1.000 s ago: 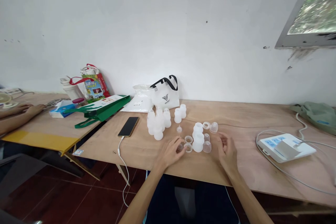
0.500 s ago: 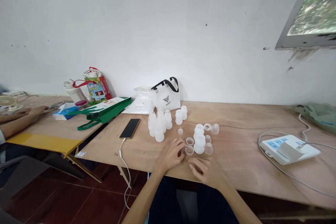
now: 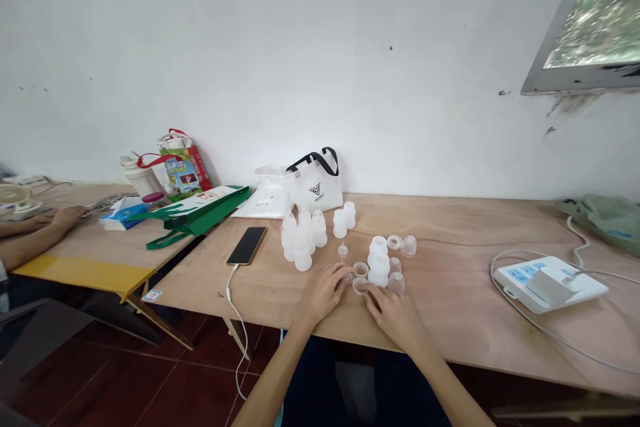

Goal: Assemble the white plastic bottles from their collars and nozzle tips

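My left hand rests on the table edge side, fingers curled around a clear bottle nipple that they partly hide. With its fingertips, my right hand grips the near edge of a translucent screw ring. A second screw ring lies just behind. Another clear nipple stands farther back. Right of the rings are white baby bottles, with clear domed caps beside them. A third ring and another cap lie behind these.
At the left stand several capped bottles, with two open bottles behind. A phone is on a charging cable. A white bag leans by the wall. A white device sits right. Another person's arm rests on the neighbouring table.
My right hand has moved forward and its fingertips now reach the near screw ring. My left fingers have shifted slightly and stay by the nipple.
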`<control>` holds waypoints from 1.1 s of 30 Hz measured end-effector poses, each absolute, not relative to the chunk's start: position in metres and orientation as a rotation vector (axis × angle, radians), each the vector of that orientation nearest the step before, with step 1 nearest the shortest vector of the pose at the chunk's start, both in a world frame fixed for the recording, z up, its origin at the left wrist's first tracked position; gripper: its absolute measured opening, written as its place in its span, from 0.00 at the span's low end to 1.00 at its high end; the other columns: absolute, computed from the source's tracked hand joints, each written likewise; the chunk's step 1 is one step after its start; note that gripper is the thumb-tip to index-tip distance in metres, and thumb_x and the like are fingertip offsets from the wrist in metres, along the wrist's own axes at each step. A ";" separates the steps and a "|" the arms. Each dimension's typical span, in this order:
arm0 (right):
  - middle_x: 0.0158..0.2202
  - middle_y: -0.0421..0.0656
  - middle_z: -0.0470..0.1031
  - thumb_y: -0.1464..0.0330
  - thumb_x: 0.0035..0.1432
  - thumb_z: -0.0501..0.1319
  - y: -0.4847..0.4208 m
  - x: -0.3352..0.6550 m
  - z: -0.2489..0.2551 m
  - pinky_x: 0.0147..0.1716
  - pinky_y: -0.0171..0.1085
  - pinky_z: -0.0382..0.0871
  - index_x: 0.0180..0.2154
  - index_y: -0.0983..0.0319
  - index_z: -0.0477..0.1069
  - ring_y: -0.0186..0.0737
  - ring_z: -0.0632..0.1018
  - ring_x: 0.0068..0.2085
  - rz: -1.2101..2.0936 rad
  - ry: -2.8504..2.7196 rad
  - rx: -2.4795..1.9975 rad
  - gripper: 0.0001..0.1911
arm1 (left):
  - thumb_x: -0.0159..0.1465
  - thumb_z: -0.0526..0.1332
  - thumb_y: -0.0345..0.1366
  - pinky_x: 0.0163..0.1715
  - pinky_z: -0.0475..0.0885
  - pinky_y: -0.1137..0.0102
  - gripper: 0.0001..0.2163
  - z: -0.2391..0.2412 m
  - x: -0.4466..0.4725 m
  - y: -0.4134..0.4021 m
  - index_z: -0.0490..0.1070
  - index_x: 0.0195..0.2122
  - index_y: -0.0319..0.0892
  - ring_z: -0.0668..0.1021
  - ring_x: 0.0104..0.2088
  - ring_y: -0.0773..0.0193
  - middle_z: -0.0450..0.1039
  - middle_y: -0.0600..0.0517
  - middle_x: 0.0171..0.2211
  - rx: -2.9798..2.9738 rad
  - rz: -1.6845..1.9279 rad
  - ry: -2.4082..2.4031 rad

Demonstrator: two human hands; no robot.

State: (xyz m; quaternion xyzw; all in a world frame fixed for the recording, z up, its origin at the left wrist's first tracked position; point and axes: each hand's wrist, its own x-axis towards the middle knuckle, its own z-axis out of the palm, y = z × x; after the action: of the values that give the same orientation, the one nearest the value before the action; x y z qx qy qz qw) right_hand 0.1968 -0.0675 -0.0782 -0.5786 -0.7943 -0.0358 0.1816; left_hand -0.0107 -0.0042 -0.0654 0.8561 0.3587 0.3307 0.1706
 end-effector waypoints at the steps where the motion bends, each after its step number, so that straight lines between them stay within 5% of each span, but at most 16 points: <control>1: 0.39 0.41 0.84 0.66 0.73 0.51 -0.067 0.197 -0.078 0.24 0.36 0.62 0.51 0.54 0.74 0.46 0.83 0.31 -0.098 -2.239 -1.651 0.14 | 0.74 0.52 0.32 0.59 0.71 0.60 0.13 -0.066 -0.011 -0.004 0.74 0.53 0.50 0.75 0.57 0.58 0.72 0.48 0.57 2.414 0.963 1.010; 10: 0.42 0.41 0.84 0.64 0.73 0.52 -0.066 0.196 -0.075 0.24 0.36 0.61 0.51 0.52 0.73 0.46 0.83 0.33 -0.073 -2.200 -1.737 0.13 | 0.69 0.60 0.33 0.61 0.71 0.57 0.09 -0.066 -0.009 -0.007 0.76 0.48 0.47 0.74 0.60 0.52 0.66 0.45 0.62 2.352 0.974 1.028; 15: 0.43 0.42 0.82 0.63 0.73 0.52 -0.063 0.198 -0.080 0.22 0.37 0.59 0.49 0.53 0.75 0.46 0.83 0.32 -0.131 -2.180 -1.710 0.13 | 0.72 0.54 0.32 0.56 0.74 0.60 0.10 -0.066 -0.008 -0.004 0.76 0.46 0.46 0.78 0.52 0.56 0.66 0.45 0.60 2.285 1.124 1.018; 20: 0.42 0.42 0.81 0.62 0.75 0.49 -0.062 0.201 -0.084 0.23 0.37 0.60 0.46 0.54 0.75 0.42 0.81 0.30 -0.132 -2.173 -1.529 0.15 | 0.74 0.54 0.36 0.45 0.77 0.65 0.10 -0.063 -0.009 -0.005 0.75 0.48 0.45 0.78 0.47 0.59 0.70 0.45 0.50 2.144 1.250 1.012; 33: 0.54 0.41 0.78 0.63 0.76 0.47 -0.066 0.200 -0.077 0.27 0.38 0.69 0.47 0.54 0.71 0.42 0.83 0.36 -0.070 -2.140 -1.336 0.14 | 0.68 0.64 0.37 0.46 0.75 0.64 0.08 -0.052 -0.006 -0.015 0.75 0.47 0.43 0.80 0.38 0.60 0.79 0.50 0.37 1.946 1.290 0.810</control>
State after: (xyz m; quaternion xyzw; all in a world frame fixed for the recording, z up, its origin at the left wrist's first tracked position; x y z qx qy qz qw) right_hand 0.1998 -0.0659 -0.0765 -0.5043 -0.8077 -0.0265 0.3042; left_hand -0.0064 -0.0149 -0.0525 0.7437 0.3094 0.4930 0.3288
